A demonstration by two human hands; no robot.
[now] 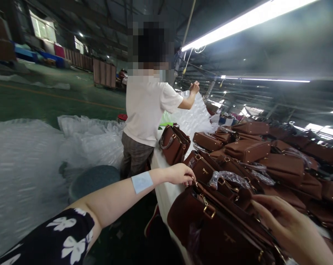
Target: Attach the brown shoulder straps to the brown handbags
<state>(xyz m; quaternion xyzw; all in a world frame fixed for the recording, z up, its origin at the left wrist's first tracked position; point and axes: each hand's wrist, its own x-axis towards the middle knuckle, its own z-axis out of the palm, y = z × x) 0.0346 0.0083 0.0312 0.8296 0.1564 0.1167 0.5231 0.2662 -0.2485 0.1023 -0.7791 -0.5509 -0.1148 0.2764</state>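
Two hands at the top edge of a brown handbag [188, 217], the left pinching one end, the right over the other.
The left hand [181, 175] is narrow, finger and thumb closed on the bag's top corner by the zip, probably to steady that end; the handbag lies just below it, on the white tabletop [169, 193]. The right hand [290, 221] has its fingers stretched across the top, perhaps to keep the sides in line; whether it grips anything, I cannot tell. Beyond both hands, other brown bags [246, 149] are heaped, clear wrap [229, 176] around some handles, likely against scuffs.
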